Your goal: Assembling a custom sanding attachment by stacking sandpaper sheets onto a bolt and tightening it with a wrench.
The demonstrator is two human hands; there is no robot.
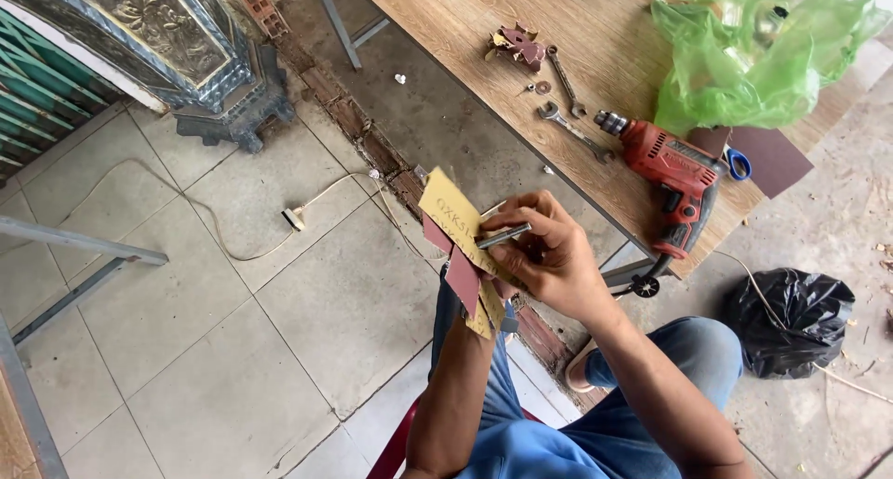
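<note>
Seated person, viewed from above, knees in blue trousers at the lower edge. The right hand point(553, 256) is closed around a short metal rod point(502, 235), pinching it between thumb and fingers and laying it across a sheet of sandpaper point(460, 256). The left hand point(495, 302) lies mostly hidden beneath the sheet; it appears to grip the paper from behind, though its fingers cannot be made out. The sandpaper, tan on its backing and reddish-brown on its grit face, is held in the air above the tiled floor point(233, 349), just in front of the knees. It looks light and limp, likely to fold or tear at a crease, so a hold spread flat behind it suits it best; the rod looks stiff, smooth and small, apt to slip unless pinched near its middle.

Beyond the hands, the wooden tabletop point(484, 33) carries a red power drill point(670, 167) at its near edge, two spanners point(567, 102), a small scrap of reddish paper point(516, 44), a dark sandpaper sheet with blue-handled scissors point(739, 163), and a green plastic bag point(753, 51). A black bag point(791, 321) sits on the floor to the right; a white cable with plug point(293, 219) trails across the tiles. The table's edge and the drill's hanging cord stand close to the right elbow.
</note>
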